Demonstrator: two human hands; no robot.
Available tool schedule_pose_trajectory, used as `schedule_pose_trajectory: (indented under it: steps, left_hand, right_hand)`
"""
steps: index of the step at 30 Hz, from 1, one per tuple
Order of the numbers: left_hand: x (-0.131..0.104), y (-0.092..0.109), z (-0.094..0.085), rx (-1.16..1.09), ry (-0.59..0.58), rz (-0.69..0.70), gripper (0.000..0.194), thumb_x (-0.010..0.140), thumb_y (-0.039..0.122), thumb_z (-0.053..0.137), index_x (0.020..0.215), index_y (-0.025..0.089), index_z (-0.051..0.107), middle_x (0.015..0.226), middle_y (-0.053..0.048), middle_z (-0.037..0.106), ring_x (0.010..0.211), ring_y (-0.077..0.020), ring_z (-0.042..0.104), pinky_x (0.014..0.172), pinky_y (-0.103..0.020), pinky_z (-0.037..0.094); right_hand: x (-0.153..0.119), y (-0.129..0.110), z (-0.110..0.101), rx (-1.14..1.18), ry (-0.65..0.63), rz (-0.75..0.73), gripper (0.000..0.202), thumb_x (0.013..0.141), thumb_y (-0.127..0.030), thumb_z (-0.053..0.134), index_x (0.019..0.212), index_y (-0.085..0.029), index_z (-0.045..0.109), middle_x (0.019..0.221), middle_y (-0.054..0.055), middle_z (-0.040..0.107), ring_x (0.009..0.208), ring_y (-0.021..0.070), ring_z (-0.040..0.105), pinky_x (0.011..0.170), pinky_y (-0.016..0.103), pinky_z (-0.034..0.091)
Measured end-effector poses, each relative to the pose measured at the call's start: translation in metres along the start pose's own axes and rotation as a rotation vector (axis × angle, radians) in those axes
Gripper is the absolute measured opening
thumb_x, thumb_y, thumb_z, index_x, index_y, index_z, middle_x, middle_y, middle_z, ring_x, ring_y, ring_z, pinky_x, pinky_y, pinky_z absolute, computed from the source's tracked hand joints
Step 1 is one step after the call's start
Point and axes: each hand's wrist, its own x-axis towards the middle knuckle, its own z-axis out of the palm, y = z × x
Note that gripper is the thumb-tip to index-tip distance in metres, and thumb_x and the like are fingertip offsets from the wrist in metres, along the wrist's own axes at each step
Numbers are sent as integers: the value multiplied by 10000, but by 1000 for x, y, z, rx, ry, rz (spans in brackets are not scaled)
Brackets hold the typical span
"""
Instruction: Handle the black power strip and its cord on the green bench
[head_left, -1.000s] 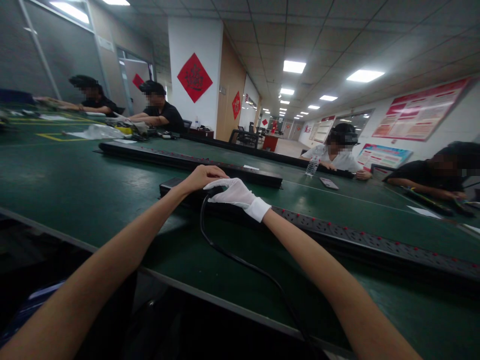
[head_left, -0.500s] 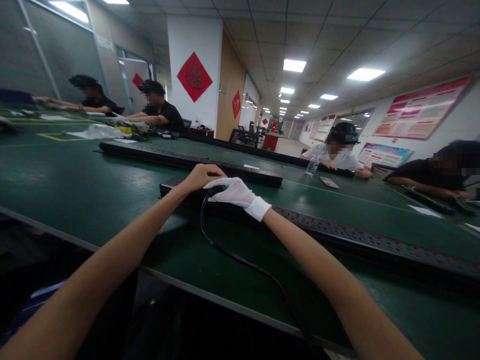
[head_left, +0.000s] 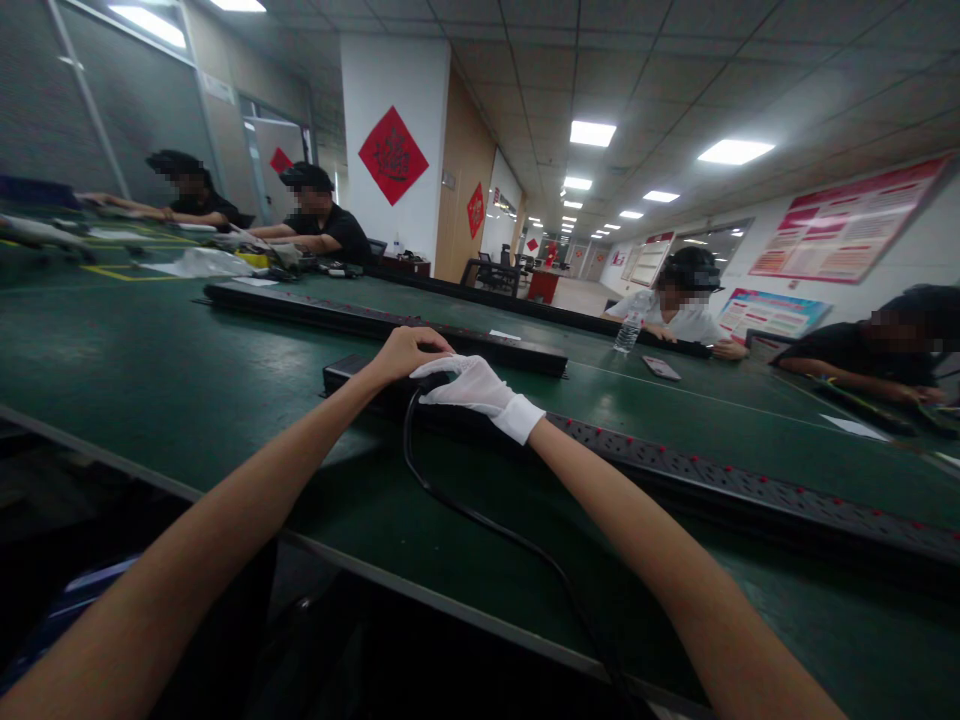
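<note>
Fingers [head_left: 450,364] of your right hand [head_left: 471,385] curl around the black cable's end [head_left: 430,383], at the socket strip [head_left: 675,462] toward twelve o'clock; whether your left hand [head_left: 403,352], at eleven, pinches anything cannot be told.

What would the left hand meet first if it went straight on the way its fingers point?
Most likely the gloved right hand: it sits just past the fingertips of the left hand, at the near black strip. Depth is unclear, so they may already touch.
</note>
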Motion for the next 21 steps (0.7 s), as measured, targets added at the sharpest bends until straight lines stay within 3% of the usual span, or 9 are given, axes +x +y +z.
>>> schedule_pose_trajectory:
  steps: [8,17,21]
  left_hand:
    - [1,-3,0,-100,-112,47,255,698,377,598,814,168,685,853,-51,667,814,-192,603,765,-293,460]
    - [1,-3,1,-15,-23,11,225,659,380,633,720,169,684,796,-44,670,766,-187,606,744,-290,457]
    - [2,-5,0,-119,-90,36,228,673,371,625,753,164,681,834,-52,666,812,-193,603,782,-310,454]
  right_hand:
    - [0,-2,0,3,-15,23,327,633,-126,629,955,-183,641,957,12,640,902,142,583,902,318,417]
    - [1,4,0,7,-27,0,325,651,-135,617,973,-168,634,967,28,638,891,140,587,897,304,420]
    - [0,1,0,12,-26,21,323,649,-131,617,969,-174,634,965,22,638,896,136,585,901,305,415]
